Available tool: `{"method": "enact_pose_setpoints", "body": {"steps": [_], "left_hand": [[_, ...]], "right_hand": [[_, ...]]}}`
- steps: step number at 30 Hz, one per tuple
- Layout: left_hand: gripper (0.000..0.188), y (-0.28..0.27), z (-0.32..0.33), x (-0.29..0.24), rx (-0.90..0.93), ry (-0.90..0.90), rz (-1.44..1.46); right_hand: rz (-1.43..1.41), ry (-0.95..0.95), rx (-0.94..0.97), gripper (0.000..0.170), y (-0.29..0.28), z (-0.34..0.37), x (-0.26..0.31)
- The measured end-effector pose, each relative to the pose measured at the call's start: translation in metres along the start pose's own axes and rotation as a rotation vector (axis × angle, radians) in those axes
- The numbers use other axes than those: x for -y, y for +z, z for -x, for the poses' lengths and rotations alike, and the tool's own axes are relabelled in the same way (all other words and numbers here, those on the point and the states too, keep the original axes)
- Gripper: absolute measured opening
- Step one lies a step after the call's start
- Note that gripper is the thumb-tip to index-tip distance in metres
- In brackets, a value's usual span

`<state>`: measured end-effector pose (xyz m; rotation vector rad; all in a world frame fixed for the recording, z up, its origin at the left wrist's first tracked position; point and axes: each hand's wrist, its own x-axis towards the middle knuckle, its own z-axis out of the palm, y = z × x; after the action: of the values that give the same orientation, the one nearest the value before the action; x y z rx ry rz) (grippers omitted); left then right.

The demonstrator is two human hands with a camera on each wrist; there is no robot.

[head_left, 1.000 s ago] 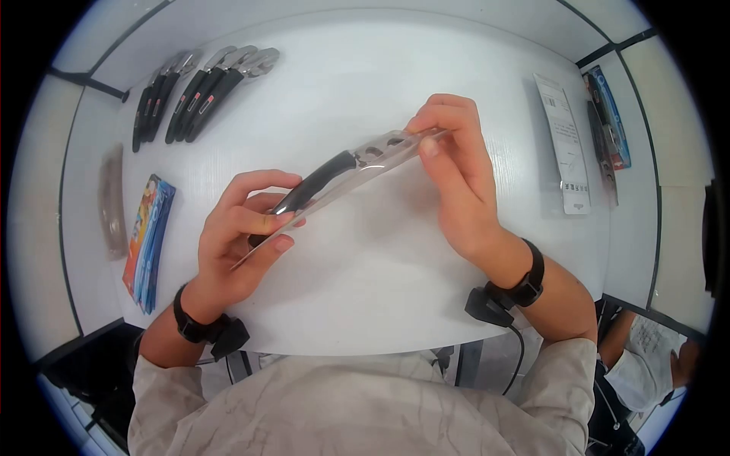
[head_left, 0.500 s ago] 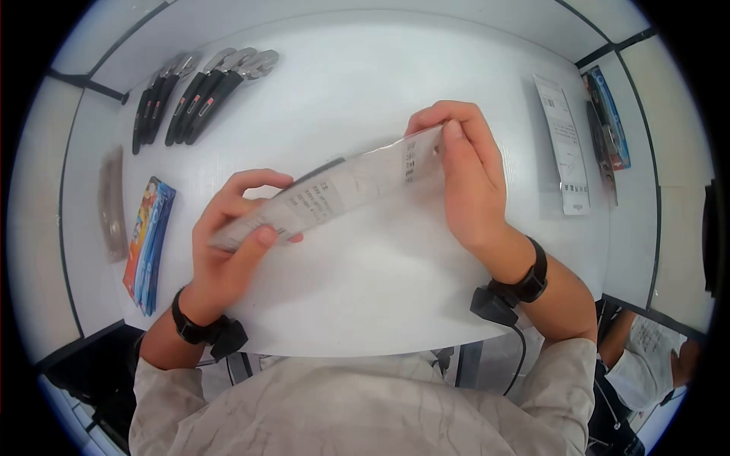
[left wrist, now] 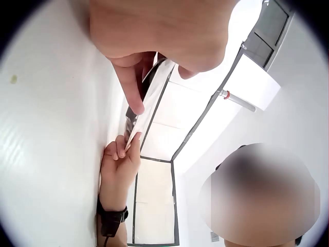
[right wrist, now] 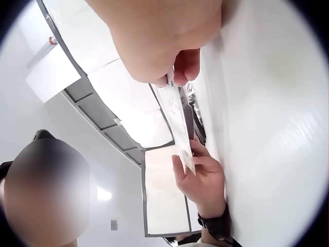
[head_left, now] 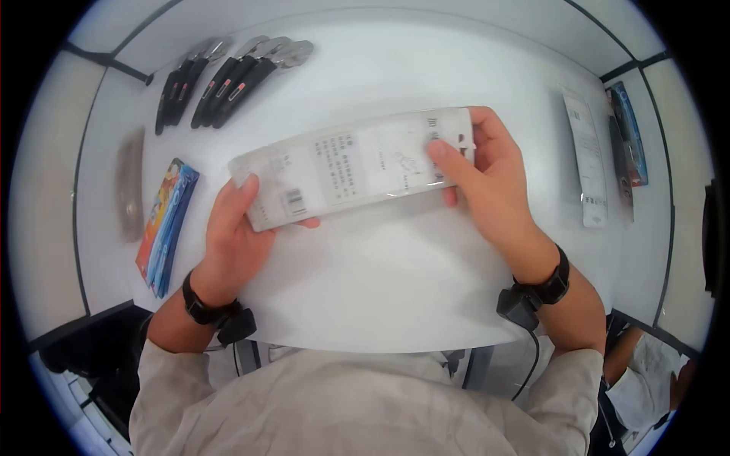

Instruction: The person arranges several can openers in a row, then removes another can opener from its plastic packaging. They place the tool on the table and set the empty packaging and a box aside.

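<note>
A flat plastic-wrapped package (head_left: 342, 169) with printed text and a barcode is held by both hands above the table, its printed side toward the head camera. At its left end my left hand (head_left: 236, 235) grips it, thumb on the face and fingers behind. My right hand (head_left: 494, 178) pinches the right end near the punched hole, thumb on top. Edge-on in the left wrist view, the package (left wrist: 154, 95) shows a dark object on its underside. The right wrist view also shows the package (right wrist: 176, 116) between the hands.
Black-handled tools (head_left: 228, 91) lie at the back left. Colourful cards (head_left: 169, 228) and a clear plastic piece (head_left: 131, 186) are at the left. Another printed package (head_left: 585, 159) and more packaged items (head_left: 630, 137) lie at the right.
The package has turned from edge-on, with its black handle showing, to its printed back facing up. Both hands turned with it and kept hold. The head view has shifted slightly.
</note>
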<state>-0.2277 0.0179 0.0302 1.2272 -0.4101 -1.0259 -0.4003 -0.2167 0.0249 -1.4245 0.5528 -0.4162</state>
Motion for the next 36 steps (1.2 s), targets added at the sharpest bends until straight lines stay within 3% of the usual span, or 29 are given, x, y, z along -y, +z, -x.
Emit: {"method": "enact_pose_setpoints", "body": {"steps": [4, 8, 9, 13, 16, 21, 24, 27, 30, 36], "left_hand": [[0.059, -0.001, -0.002, 0.0, 0.039, 0.087, 0.057], [0.066, -0.015, -0.012, 0.01, 0.2, 0.038, 0.445], [0.07, -0.015, -0.013, 0.011, 0.222, 0.008, 0.528], [0.083, -0.01, -0.015, 0.015, 0.382, -0.004, 0.289], [0.08, -0.008, -0.005, 0.016, 0.381, 0.119, -0.159], [0.074, -0.001, -0.002, 0.017, 0.331, 0.164, -0.163], [0.074, -0.001, -0.002, 0.02, 0.3, 0.187, -0.171], [0.075, 0.002, -0.001, 0.018, 0.26, 0.169, -0.19], [0.076, 0.002, -0.004, 0.018, 0.229, 0.194, -0.189], [0.078, 0.006, -0.001, 0.019, 0.2, 0.187, -0.172]], "right_hand": [[-0.105, -0.015, -0.009, 0.028, 0.002, -0.001, 0.001], [-0.31, 0.153, 0.19, 0.023, 0.0, 0.005, 0.003], [-0.22, 0.105, 0.183, 0.022, 0.002, 0.007, -0.007], [-0.05, 0.121, 0.475, 0.02, 0.017, 0.031, -0.009], [0.149, 0.03, 0.593, 0.023, 0.022, 0.036, -0.013], [0.185, 0.05, 0.651, 0.03, 0.025, 0.034, -0.005], [0.241, 0.034, 0.694, 0.025, 0.023, 0.033, 0.0], [0.108, 0.274, 0.656, 0.018, 0.022, 0.032, 0.002], [0.161, 0.267, 0.627, 0.009, 0.024, 0.033, 0.003], [0.158, 0.216, 0.631, 0.012, 0.025, 0.035, -0.002]]}}
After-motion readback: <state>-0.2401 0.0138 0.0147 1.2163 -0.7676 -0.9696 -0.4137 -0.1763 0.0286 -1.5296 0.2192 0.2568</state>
